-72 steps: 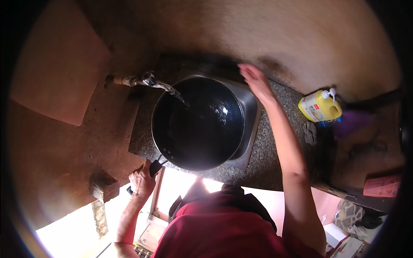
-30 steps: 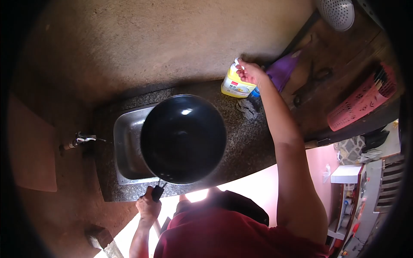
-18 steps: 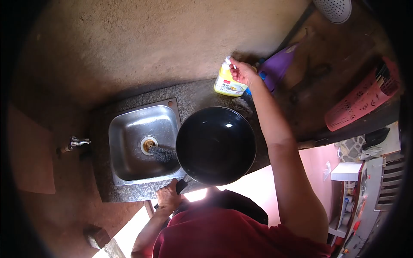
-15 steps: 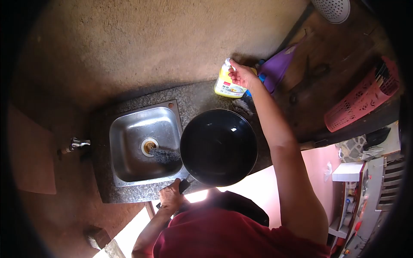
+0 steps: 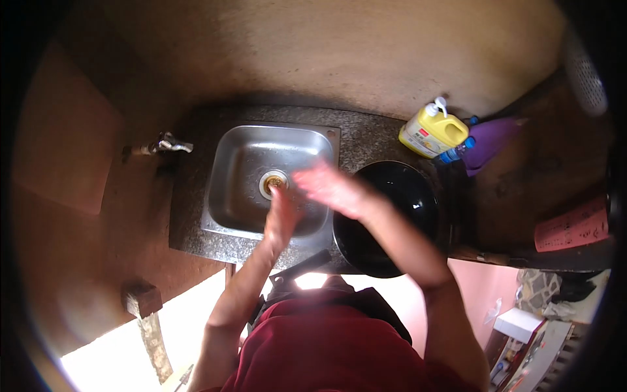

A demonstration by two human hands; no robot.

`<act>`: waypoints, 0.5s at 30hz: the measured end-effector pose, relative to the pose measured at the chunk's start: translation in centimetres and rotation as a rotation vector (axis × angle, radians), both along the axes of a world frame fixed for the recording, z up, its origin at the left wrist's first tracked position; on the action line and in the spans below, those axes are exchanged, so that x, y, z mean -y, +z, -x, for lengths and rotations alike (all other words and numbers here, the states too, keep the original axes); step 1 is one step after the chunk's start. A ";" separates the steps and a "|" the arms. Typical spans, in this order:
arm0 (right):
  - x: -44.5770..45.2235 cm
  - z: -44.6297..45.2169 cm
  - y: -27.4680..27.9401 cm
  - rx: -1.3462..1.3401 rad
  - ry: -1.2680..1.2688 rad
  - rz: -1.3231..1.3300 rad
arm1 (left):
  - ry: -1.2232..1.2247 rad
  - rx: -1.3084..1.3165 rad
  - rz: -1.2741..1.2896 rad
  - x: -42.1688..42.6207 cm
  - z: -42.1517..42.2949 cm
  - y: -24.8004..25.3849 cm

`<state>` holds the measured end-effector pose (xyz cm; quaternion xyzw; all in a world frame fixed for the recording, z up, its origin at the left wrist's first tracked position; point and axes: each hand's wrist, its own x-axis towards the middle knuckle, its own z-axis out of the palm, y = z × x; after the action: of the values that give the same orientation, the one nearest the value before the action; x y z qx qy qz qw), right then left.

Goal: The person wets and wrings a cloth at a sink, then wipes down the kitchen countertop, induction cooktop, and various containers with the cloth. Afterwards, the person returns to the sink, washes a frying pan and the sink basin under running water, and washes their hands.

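Above the steel sink (image 5: 225, 147), my right hand (image 5: 333, 188) reaches across from the right, fingers stretched out and blurred. Close to it, my left hand (image 5: 282, 219) is raised over the sink with its fingers extended. Neither seems to hold anything. A black wok (image 5: 392, 222) rests on the counter right of the sink, partly hidden by my right forearm. Its handle (image 5: 302, 266) points left along the counter's front edge. Behind the wok stands a yellow pump bottle of detergent (image 5: 431, 134).
A metal tap (image 5: 171, 144) juts from the left wall. Beside the detergent lie a blue-capped bottle (image 5: 457, 151) and a purple item (image 5: 491, 145). A pink perforated basket (image 5: 573, 228) is at the right, below a white perforated container (image 5: 586, 81).
My left hand has let go of the wok handle and my right hand has left the detergent pump. Both are now over the sink. The camera view has shifted.
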<state>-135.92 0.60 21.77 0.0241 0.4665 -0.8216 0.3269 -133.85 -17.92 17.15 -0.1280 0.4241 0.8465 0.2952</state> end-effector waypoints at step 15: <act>20.4 6.3 -2.7 -0.322 -0.354 -0.669 | 0.259 -0.269 -0.267 10.4 5.9 -2.1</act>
<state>-142.23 -19.77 19.08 0.0800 0.7418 -0.6614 0.0772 -139.74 -28.33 15.10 -0.0273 0.3238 0.9354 0.1394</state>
